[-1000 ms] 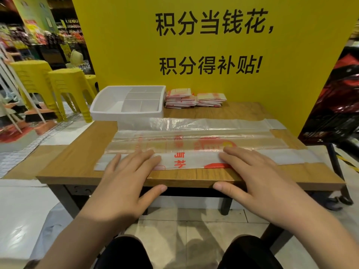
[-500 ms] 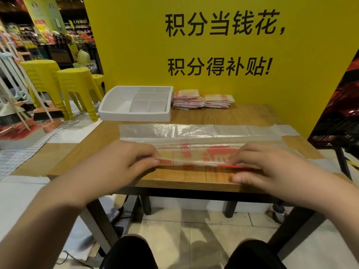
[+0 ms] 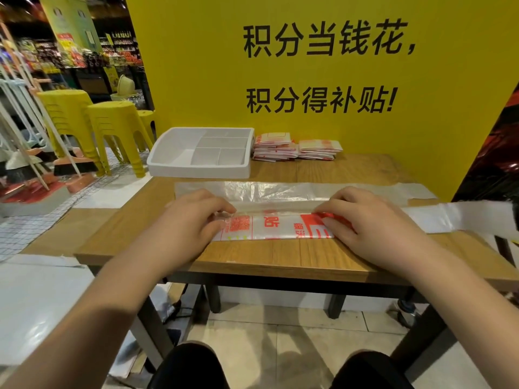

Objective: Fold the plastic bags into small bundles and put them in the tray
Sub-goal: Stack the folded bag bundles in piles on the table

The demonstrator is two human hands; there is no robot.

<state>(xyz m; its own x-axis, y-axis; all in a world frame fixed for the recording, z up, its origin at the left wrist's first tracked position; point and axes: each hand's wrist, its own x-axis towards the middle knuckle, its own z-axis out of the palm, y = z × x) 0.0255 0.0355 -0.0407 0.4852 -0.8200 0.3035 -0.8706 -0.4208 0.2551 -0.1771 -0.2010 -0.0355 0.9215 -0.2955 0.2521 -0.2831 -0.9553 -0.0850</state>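
The plastic bag (image 3: 280,223) lies lengthwise across the table (image 3: 280,256), the left hand (image 3: 191,220) on its left part, the right hand (image 3: 373,223) on its right. Behind it the tray (image 3: 196,171) sits far left, stacked bundles (image 3: 295,150) just to its right; stools (image 3: 118,127) stand left of the table

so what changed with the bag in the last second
The left hand and right hand went from pressing flat to pinching the plastic bag at its near edge and folded it away from the person. The tray and stacks of folded bags stayed put.

Wooden table (image 3: 280,256) carries a white tray (image 3: 196,171) (compartmented), folded bag stacks (image 3: 276,150), a flattened plastic bag (image 3: 280,224).
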